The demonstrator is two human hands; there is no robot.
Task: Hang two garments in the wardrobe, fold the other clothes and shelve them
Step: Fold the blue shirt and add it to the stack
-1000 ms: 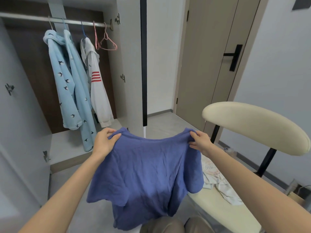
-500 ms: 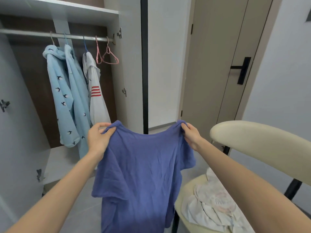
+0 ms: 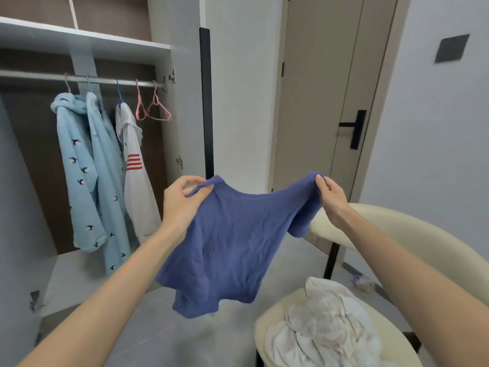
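Garments on the rail [image 3: 79,80] up and to the left of the hands suggest the hanging half of the job is done: a pale blue robe [image 3: 79,176] with a bird print and a white top [image 3: 136,181] with red stripes both hang from hangers in the wardrobe, and two pink hangers [image 3: 154,108] hang bare just beside them. What is in hand now looks like the folding part. A blue T-shirt [image 3: 232,242] is held up in the air between the two hands, spread by its shoulders with the body hanging loose below them and touching nothing. The left hand [image 3: 182,202] is closed on the left shoulder, thumb over the cloth and fingers bunched behind it; the right hand [image 3: 329,198] pinches the right shoulder between thumb and fingertips. The shirt is creased and not yet folded at all, so I judge this to be the very start of its fold, with no surface under it yet. Below the right forearm, on the seat of a cream chair [image 3: 397,234], lies a crumpled heap of white clothes [image 3: 325,332], still unfolded; how many pieces it holds I cannot tell. The wardrobe shelf [image 3: 79,41] above the rail shows nothing folded on it in the part that is visible. So folding and shelving appear almost wholly left to do, beginning with this shirt.
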